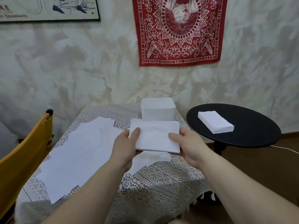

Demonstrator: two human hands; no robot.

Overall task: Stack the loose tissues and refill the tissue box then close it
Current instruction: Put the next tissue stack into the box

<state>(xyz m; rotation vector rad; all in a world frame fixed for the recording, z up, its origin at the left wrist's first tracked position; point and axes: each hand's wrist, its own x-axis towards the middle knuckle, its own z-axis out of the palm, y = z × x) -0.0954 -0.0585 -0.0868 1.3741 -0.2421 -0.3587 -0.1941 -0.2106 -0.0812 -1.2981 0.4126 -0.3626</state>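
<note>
A thin stack of white tissues [155, 136] is held flat above the lace-covered table [161, 178]. My left hand [126, 146] grips its left edge, thumb on top. My right hand [186, 147] grips its right edge, thumb on top too. Behind the stack stands a white tissue box [158, 109] at the table's far edge; I cannot see an opening in it. Several loose white tissues [77, 157] lie spread over the left half of the table, overlapping one another. One more loose tissue [152, 159] lies under the held stack.
A round black side table [252, 126] stands to the right with a neat pile of white tissues [216, 122] on it. A yellow chair [24, 152] stands at the table's left. A white cable [288, 149] runs across the brown floor. The wall is close behind.
</note>
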